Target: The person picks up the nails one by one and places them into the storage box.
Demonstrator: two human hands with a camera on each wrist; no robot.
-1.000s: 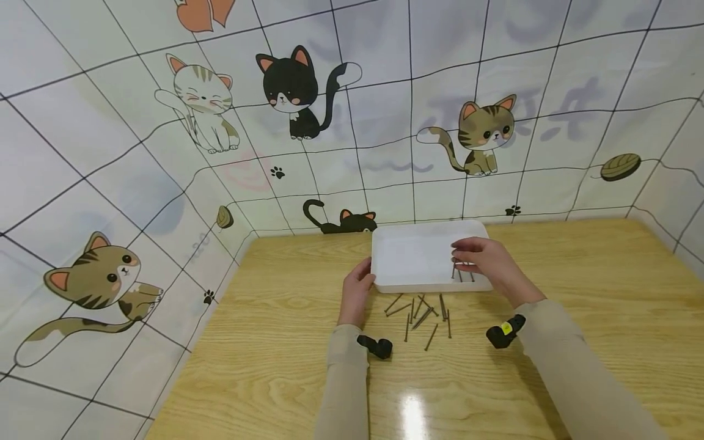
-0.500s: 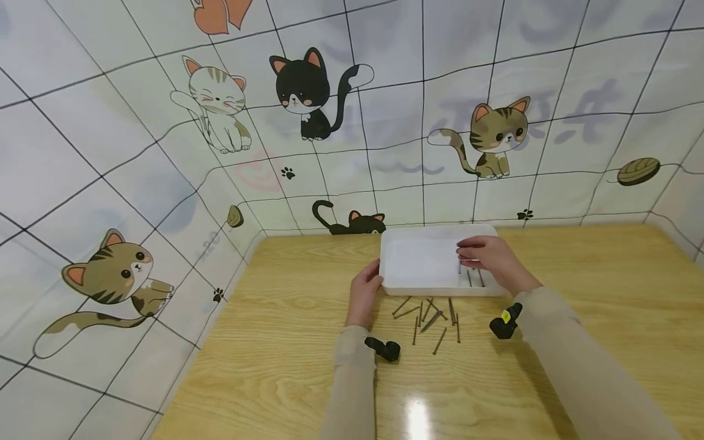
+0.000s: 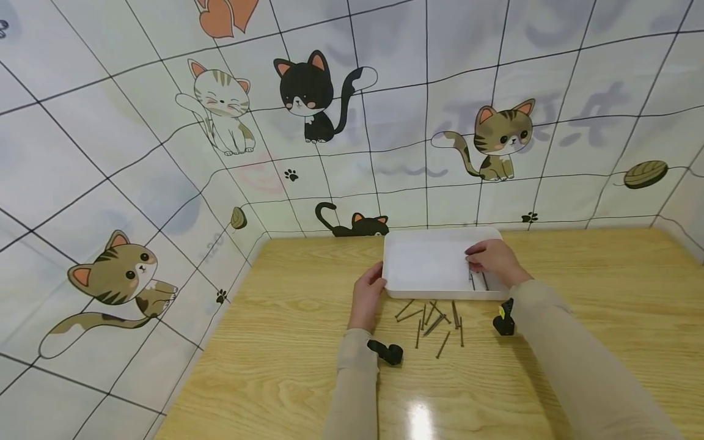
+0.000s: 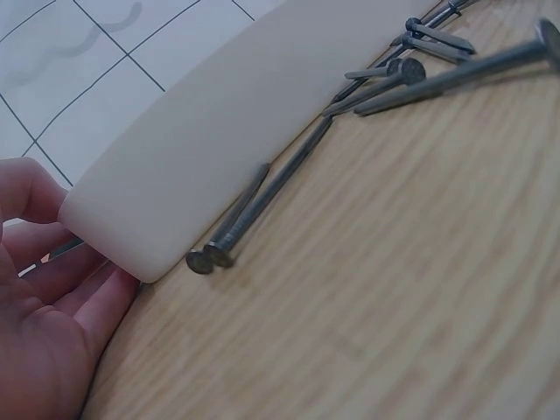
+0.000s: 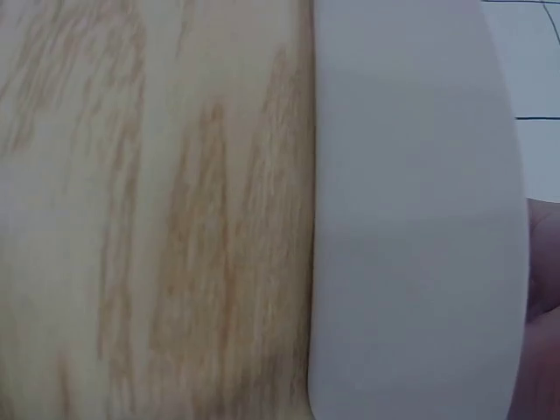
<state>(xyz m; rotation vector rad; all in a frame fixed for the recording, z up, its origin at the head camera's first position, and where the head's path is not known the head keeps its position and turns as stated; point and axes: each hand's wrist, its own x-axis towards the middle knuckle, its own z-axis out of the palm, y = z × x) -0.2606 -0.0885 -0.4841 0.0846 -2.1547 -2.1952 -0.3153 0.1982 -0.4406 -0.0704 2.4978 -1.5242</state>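
A shallow white tray (image 3: 423,260) lies at the back of the table against the wall. My left hand (image 3: 366,296) grips its near left corner; in the left wrist view the thumb and fingers close about the tray's end (image 4: 157,201). Over the right part of the tray, my right hand (image 3: 497,263) pinches a slim nail (image 3: 470,270) between thumb and fingertips, pointing down close to the tray floor. Other nails (image 3: 486,282) lie in the tray under that hand, partly hidden by it. The right wrist view shows mostly the tray's outer wall (image 5: 411,219), with a bit of the hand (image 5: 544,324) behind.
Several loose nails (image 3: 434,325) lie scattered on the wooden table (image 3: 286,366) just in front of the tray. Two of them (image 4: 271,201) point toward the tray wall close to the left hand. A cat-patterned sheet (image 3: 407,122) covers the walls behind and beside the table.
The right hand has lowered slightly toward the tray floor, its fingers now nearer the nails there. The left hand stays at the tray's corner. The head view has shifted a little.
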